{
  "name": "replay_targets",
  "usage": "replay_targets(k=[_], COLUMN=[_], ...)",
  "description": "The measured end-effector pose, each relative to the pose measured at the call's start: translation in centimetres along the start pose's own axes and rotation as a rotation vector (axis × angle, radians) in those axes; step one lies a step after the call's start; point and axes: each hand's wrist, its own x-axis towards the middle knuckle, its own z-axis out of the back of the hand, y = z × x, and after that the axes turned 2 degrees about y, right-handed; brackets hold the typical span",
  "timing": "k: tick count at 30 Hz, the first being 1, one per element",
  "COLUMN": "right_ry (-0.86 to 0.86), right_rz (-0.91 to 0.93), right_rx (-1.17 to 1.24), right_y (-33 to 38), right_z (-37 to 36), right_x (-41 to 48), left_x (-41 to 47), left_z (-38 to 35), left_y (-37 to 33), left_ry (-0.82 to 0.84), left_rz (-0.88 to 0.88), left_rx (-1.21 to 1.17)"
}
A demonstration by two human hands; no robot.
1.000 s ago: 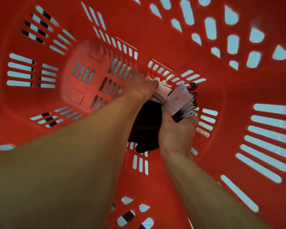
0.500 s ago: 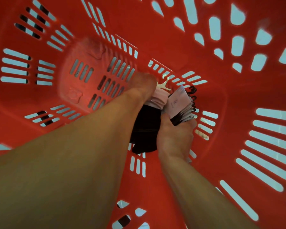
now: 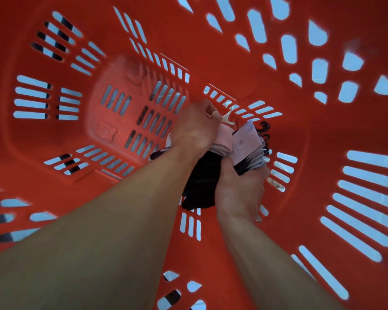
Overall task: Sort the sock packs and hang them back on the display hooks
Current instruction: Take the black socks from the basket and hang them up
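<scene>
Both my arms reach deep into a red slotted basket. My left hand grips a pink sock pack whose white plastic hanger pokes out past my knuckles. My right hand holds a fanned stack of sock packs with pale card labels and black hanger hooks at their far end. Black socks hang down between my two wrists. How many packs are in the stack is hidden by my fingers.
The basket's red walls surround my arms on all sides. Its slotted floor lies to the left of my hands. Pale floor shows through the slots.
My left hand has closed tighter on the pink pack and lifted slightly, so the white hanger now sticks out clearly. My right hand keeps hold of the stack.
</scene>
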Motion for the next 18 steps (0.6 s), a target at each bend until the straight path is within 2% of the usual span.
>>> replay_targets(k=[4, 10, 13, 18], right_ry=[0.023, 0.036, 0.015, 0.004], right_rz=[0.005, 0.008, -0.004, -0.007], right_rx=[0.014, 0.086, 0.104, 0.106], right_y=[0.4, 0.2, 0.0, -0.2], right_z=[0.1, -0.2, -0.1, 0.2], right_x=[-0.1, 0.3, 0.4, -0.3], left_x=[1.3, 1.3, 0.9, 0.6], left_z=[0.6, -0.2, -0.6, -1.1], left_y=[-1.0, -1.3, -0.6, -0.4], left_ry=[0.115, -0.034, 0.014, 0.066], left_rz=[0.002, 0.075, 0.154, 0.057], left_rx=[0.144, 0.054, -0.117, 0.024])
